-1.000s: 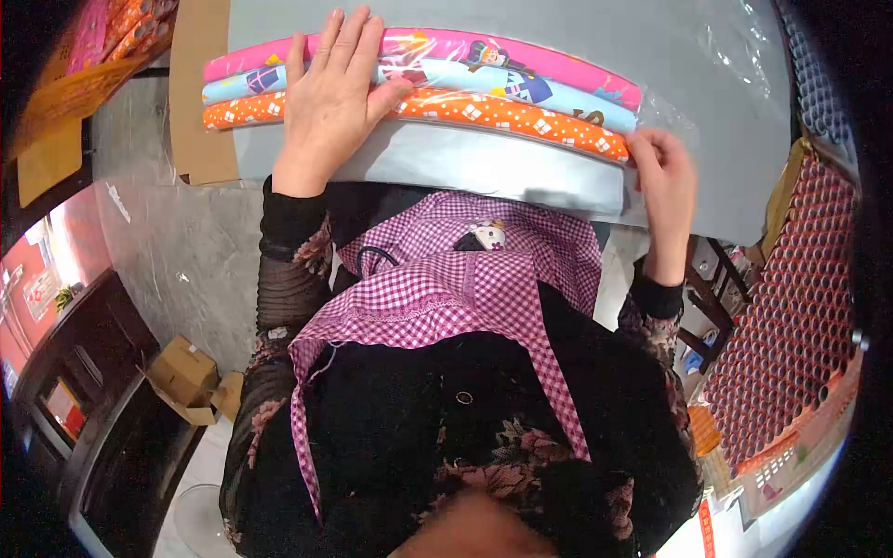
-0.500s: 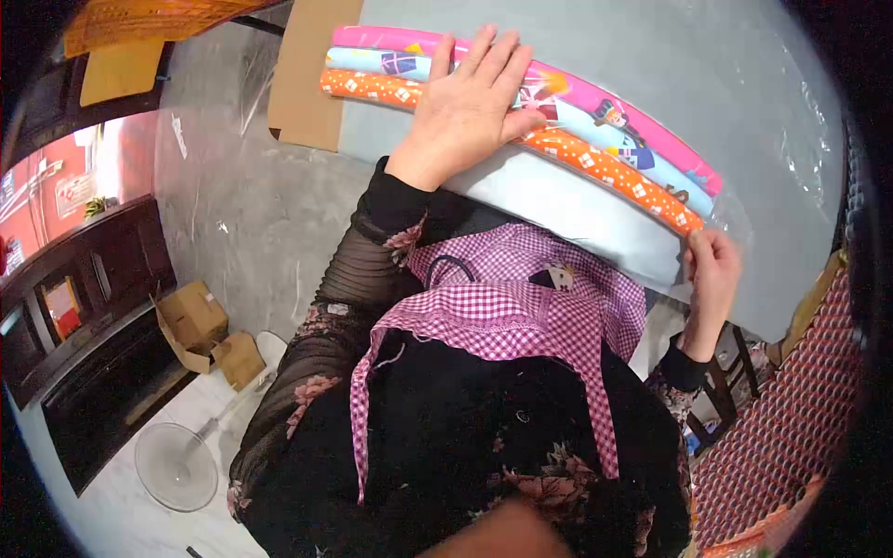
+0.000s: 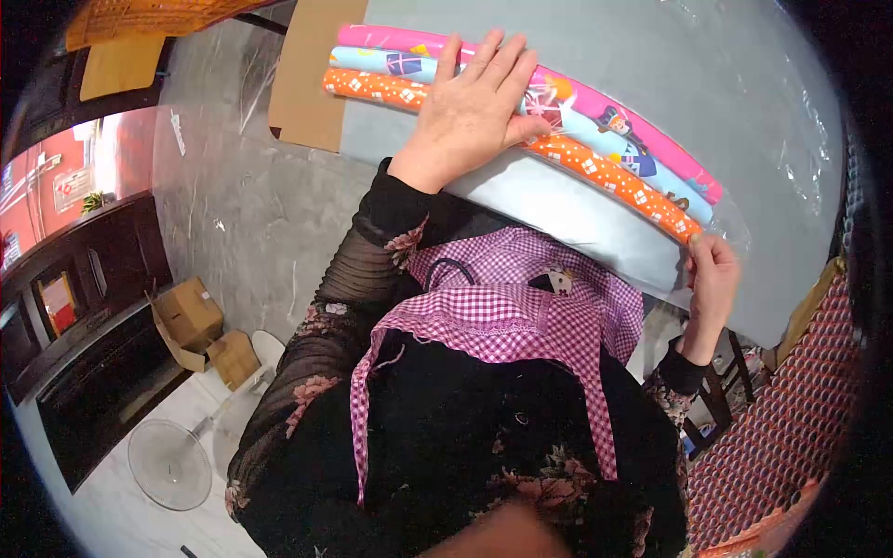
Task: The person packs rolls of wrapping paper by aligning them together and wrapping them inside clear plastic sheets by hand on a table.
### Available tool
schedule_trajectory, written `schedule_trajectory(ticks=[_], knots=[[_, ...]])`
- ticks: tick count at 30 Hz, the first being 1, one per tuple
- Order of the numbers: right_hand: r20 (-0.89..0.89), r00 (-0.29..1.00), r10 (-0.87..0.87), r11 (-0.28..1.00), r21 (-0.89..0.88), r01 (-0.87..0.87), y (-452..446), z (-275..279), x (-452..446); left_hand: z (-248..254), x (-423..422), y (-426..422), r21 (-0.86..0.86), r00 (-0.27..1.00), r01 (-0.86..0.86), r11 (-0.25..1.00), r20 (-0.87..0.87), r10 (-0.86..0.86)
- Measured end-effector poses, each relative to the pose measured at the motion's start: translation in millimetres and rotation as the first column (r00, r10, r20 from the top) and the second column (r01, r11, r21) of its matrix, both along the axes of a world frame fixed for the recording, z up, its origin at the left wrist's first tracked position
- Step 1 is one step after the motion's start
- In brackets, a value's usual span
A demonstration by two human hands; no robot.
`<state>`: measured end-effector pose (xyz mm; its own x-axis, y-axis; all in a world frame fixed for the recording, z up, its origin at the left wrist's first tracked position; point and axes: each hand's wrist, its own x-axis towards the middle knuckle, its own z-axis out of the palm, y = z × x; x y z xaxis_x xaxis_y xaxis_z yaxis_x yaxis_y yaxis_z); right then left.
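Three rolls [image 3: 600, 137], pink, blue and orange, lie on the grey surface [image 3: 670, 56], farther right in view than one second ago. The left hand [image 3: 473, 112] rests across them as before, fingers spread and flat; the right hand [image 3: 715, 272] keeps bent fingers at the orange end, whether pinching it I cannot tell

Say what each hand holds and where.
The right hand seems to pinch the orange roll by its right end; the left hand lies flat across the rolls, gripping nothing.
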<state>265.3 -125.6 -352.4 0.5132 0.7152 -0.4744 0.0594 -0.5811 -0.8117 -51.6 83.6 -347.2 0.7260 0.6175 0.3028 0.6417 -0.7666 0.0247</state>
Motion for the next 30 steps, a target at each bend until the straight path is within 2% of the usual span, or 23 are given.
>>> schedule_trajectory(ticks=[9, 10, 12, 13, 15, 16, 17, 19, 23, 25, 27, 29, 30], knots=[[0.048, 0.999, 0.007, 1.000, -0.007, -0.007, 1.0, 6.2, -5.3, 4.1, 1.4, -2.1, -0.034, 1.000, -0.002, 0.999, -0.015, 0.001], [0.243, 0.965, 0.098, 0.995, -0.030, -0.093, -0.4, 5.5, -4.4, 3.3, 0.5, -1.8, -0.033, 1.000, 0.004, 0.999, -0.012, -0.004], [0.540, 0.806, 0.241, 0.969, -0.095, -0.226, 0.1, 24.2, -10.4, 1.6, 0.3, -0.5, -0.021, 1.000, 0.017, 1.000, -0.024, -0.017], [0.544, 0.805, 0.235, 0.971, -0.095, -0.220, 2.0, 30.9, -14.6, 2.4, 0.1, -0.3, -0.020, 1.000, 0.023, 1.000, -0.020, -0.023], [0.713, 0.694, 0.095, 0.942, 0.162, -0.295, 3.8, 39.7, -18.1, 4.6, -0.7, -0.5, -0.015, 0.999, 0.023, 1.000, -0.034, -0.023], [0.725, 0.650, 0.227, 0.917, 0.066, -0.394, 3.4, 44.9, -12.7, 5.3, -0.9, 0.0, -0.013, 0.999, 0.032, 0.999, -0.026, -0.033], [0.732, 0.644, 0.220, 0.921, 0.062, -0.385, 7.6, 50.1, -11.6, 5.6, -1.0, 0.6, -0.010, 0.999, 0.032, 0.999, -0.039, -0.033], [0.929, 0.166, 0.330, 0.745, -0.148, -0.650, 21.6, 56.8, -9.4, 5.1, -0.6, 0.1, -0.005, 0.998, 0.028, 1.000, -0.059, -0.028], [0.869, 0.182, 0.460, 0.691, -0.222, -0.688, 23.0, 32.1, 9.3, 4.3, 0.1, 0.8, 0.003, 0.998, 0.026, 1.000, -0.054, -0.026], [0.783, 0.334, 0.525, 0.709, -0.184, -0.681, 24.0, 31.3, 9.9, 3.1, -3.5, 0.8, 0.023, 0.999, 0.034, 0.999, -0.033, -0.034], [0.777, 0.335, 0.532, 0.702, -0.183, -0.689, 22.0, 25.5, 12.7, 3.4, -3.7, 1.2, 0.028, 0.998, 0.049, 0.998, -0.039, -0.048], [0.639, 0.570, 0.517, 0.779, -0.075, -0.623, 19.0, 23.7, 10.2, 1.8, -3.7, 1.4, 0.038, 0.999, 0.042, 0.998, -0.022, -0.041], [0.689, 0.552, 0.471, 0.775, -0.024, -0.632, 17.9, 14.5, 12.4, 1.7, -4.8, 1.4, 0.008, 0.998, 0.043, 0.999, -0.039, -0.043]])
